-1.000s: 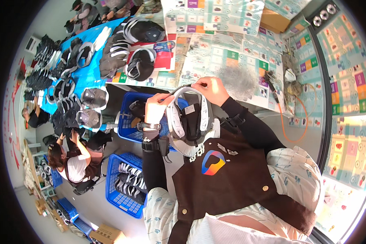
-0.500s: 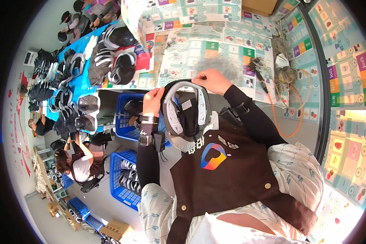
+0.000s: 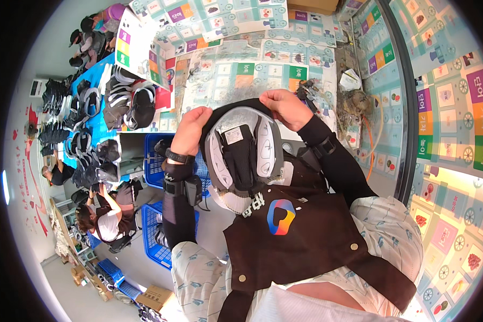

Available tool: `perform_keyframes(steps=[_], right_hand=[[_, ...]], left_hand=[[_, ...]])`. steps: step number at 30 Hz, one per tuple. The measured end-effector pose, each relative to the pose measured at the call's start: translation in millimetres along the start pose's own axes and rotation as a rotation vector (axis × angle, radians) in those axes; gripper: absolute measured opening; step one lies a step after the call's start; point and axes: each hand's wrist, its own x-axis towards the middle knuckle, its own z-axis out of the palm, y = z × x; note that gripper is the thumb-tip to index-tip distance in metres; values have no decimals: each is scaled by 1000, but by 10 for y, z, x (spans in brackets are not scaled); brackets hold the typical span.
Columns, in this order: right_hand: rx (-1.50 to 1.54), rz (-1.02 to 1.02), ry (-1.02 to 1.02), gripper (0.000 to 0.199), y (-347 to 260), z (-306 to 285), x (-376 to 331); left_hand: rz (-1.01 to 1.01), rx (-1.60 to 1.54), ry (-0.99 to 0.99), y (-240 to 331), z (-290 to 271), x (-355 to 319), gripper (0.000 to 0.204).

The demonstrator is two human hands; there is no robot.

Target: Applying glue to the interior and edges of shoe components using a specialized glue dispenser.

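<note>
Since the earlier frames the helmet [image 3: 245, 155] has turned so its open inside faces the camera, and both hands have shifted up to its far rim. It is held between the person's chest and the patterned table [image 3: 241, 70], grey-white lining and dark centre pad showing, with a black cover along the far edge. Left hand [image 3: 190, 129] is closed over the far-left edge, fingers curled round the black cover; right hand [image 3: 285, 105] is clamped on the far-right edge, thumb and fingers pinching the same rim. So the shell hangs just near of both grips, its bulk below the knuckles. Its outer shell is hidden, turned away, and the near rim is partly lost against the brown apron [image 3: 300, 241]. Fingertips of both hands are tucked behind the cover and cannot be made out. A blue crate [image 3: 156, 161] to the left is half covered by the left forearm. Farther left, a seated person [image 3: 104, 217] is cut by dark gear, and rows of helmets [image 3: 86, 123] blur toward the rim.
</note>
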Motion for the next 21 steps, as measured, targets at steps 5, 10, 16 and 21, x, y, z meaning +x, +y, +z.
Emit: perform_keyframes(steps=[5, 10, 16, 21], right_hand=[[-292, -255, -118, 19, -207, -149, -157], [-958, -892, -56, 30, -722, 212, -361], [-1177, -834, 330, 28, -808, 312, -86], [-961, -525, 436, 38, -385, 347, 368]], left_hand=[[17, 350, -108, 252, 171, -47, 22], [0, 213, -276, 454, 215, 132, 23], [289, -212, -175, 243, -402, 676, 50], [183, -595, -467, -688, -600, 984, 49]])
